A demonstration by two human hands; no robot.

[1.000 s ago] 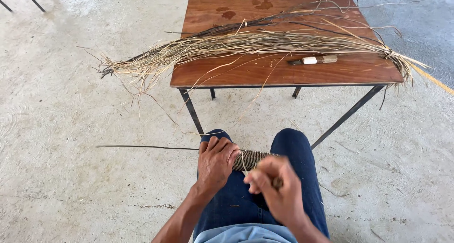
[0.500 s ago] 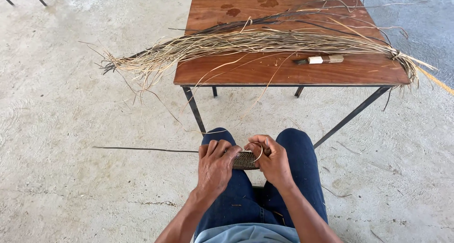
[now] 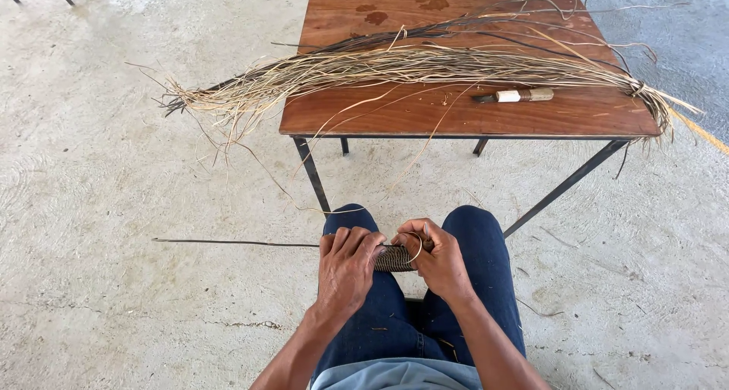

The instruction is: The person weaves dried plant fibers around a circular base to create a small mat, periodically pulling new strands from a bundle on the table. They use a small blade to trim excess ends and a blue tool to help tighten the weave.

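Nearest to me: both hands over the lap, between the knees of dark blue trousers (image 3: 471,246).

Risk first, my read only:
- The thin strand (image 3: 357,162) runs from the work up towards the bench. It looks slack and loops near the right knee. A snag on the knee or the bench leg could jerk it loose from the weave.
- The loop at the right fingers looks tight. A dry strand could crack at that bend.
- The long dark rod (image 3: 228,243) sticks out far to the left, unsupported. A knock would twist the piece in the grip.

Hands:
- Left hand (image 3: 345,265): fingers curled down over the left part of the woven piece (image 3: 395,258), clenched on it. Grip underneath is hidden.
- Right hand (image 3: 437,261): closed on the right end of the woven piece, thumb and forefinger pinching a small loop of pale strand. No open fingers on either hand.
- The woven piece is a short, dark, ribbed roll, held level between the two hands just above the thighs.

Further out:
- Wooden bench (image 3: 425,116) on thin metal legs, just beyond the knees.
- Long bundle of dried fibre strips (image 3: 410,67) lies across it, overhanging both ends, frayed on the left.
- Knife with pale wrapped handle (image 3: 516,95) lies near the front edge, right of centre, well apart from the hands.
- Concrete floor (image 3: 114,208) all round.
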